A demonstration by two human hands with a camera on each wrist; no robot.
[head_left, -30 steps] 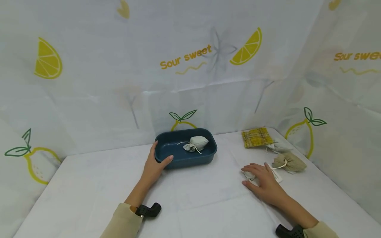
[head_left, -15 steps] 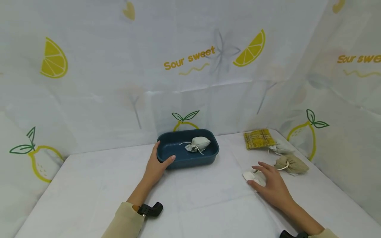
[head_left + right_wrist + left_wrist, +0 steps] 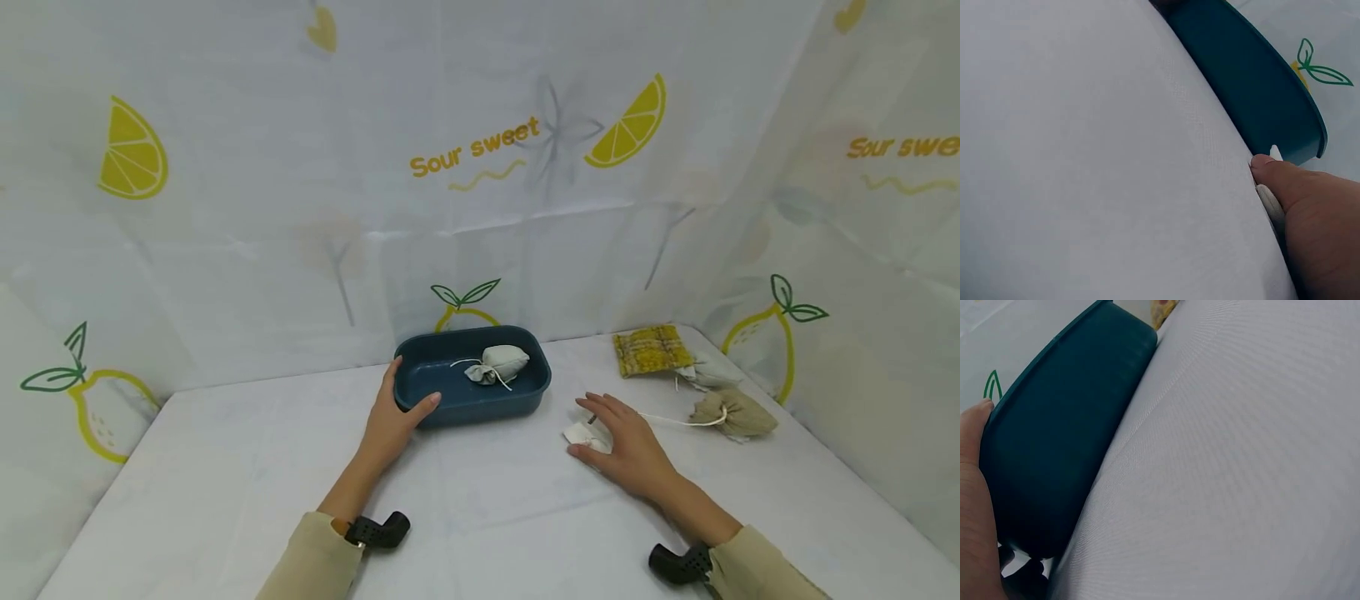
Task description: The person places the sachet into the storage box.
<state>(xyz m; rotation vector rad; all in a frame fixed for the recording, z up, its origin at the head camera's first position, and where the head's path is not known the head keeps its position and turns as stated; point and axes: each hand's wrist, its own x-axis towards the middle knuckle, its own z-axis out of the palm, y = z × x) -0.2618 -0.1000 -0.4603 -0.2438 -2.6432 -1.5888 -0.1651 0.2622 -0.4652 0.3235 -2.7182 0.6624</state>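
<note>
Both hands are at work over a white-covered table (image 3: 465,508). At left, the left hand (image 3: 393,417) grips the left end of a blue tray (image 3: 431,379), its thumb against the near wall and its fingers spread around the end. Right of the tray, the right hand (image 3: 633,446) is partly curled, thumb and fingers apart, holding a white bundle (image 3: 581,433) between them; it is probably a small cloth bag, but the palm hides most of it.

The tray sits at the far middle of the table, and a pale pouch (image 3: 504,360) with a tied neck lies in its right half. From behind the right hand a thin white cord (image 3: 675,420) reaches right to the neck of a khaki pouch (image 3: 735,412). Farther back lies a yellow patterned pouch (image 3: 652,350), with a whitish pouch (image 3: 716,372) just beside it on the right. Beige sleeves (image 3: 311,558) and black wrist devices (image 3: 381,531) show on both arms. White curtains (image 3: 285,250) printed with lemons stand behind.
</note>
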